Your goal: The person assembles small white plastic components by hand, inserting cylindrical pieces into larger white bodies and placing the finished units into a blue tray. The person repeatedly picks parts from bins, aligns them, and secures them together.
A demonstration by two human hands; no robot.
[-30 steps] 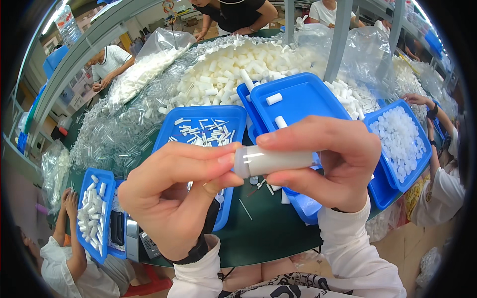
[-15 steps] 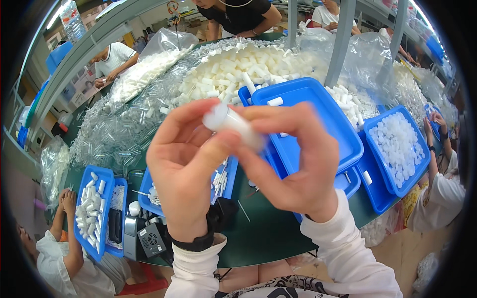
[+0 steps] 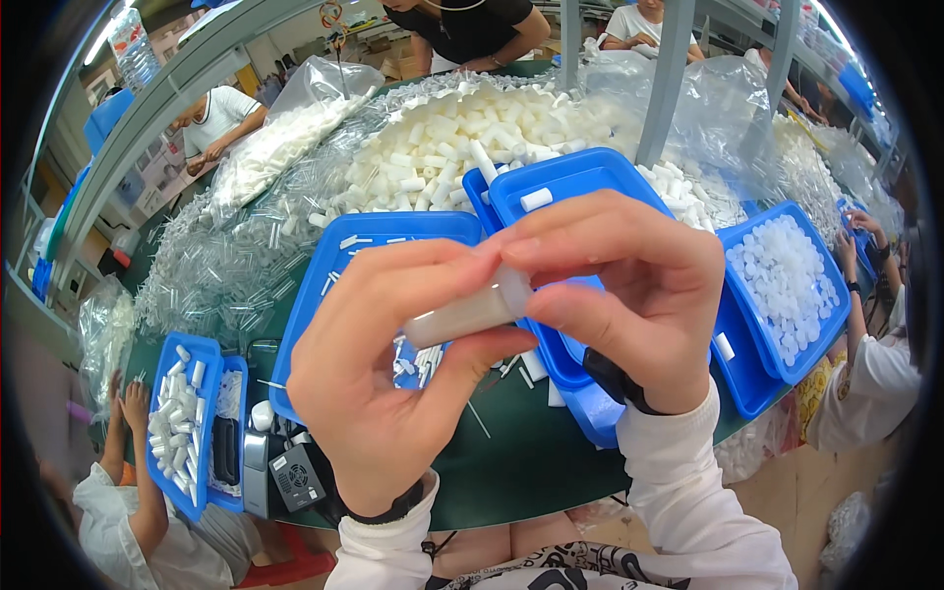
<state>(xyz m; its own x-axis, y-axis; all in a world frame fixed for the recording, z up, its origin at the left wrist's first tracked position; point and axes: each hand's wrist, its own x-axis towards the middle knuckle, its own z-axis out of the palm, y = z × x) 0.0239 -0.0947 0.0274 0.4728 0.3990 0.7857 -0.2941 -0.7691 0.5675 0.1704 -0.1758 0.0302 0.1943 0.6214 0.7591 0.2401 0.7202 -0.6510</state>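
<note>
My left hand (image 3: 364, 383) is closed around a small whitish, partly see-through tube (image 3: 456, 318), with its fingers above and thumb below. The tube lies nearly level, its right end slightly higher. At that right end sits a pale cap-like piece (image 3: 512, 288), pinched between the thumb and fingers of my right hand (image 3: 639, 295). Whether the cap is fully seated cannot be seen. Below and behind my hands, a blue tray (image 3: 313, 285) holds small white rods (image 3: 421, 366). Another blue tray (image 3: 580, 169), partly covered by my right hand, has a white cylinder (image 3: 536, 200) in it.
A heap of white cylinders (image 3: 433, 138) and a pile of clear tubes (image 3: 231, 265) cover the far table. At right, a blue tray (image 3: 728, 258) holds translucent caps (image 3: 782, 290). White pieces (image 3: 177, 423) fill a left tray. A black-and-grey device (image 3: 297, 474) stands nearby. Other people work around.
The tube has turned: its pale round end, facing left before, now points right. My right hand has moved right and now pinches that end, while my left hand wraps the body.
</note>
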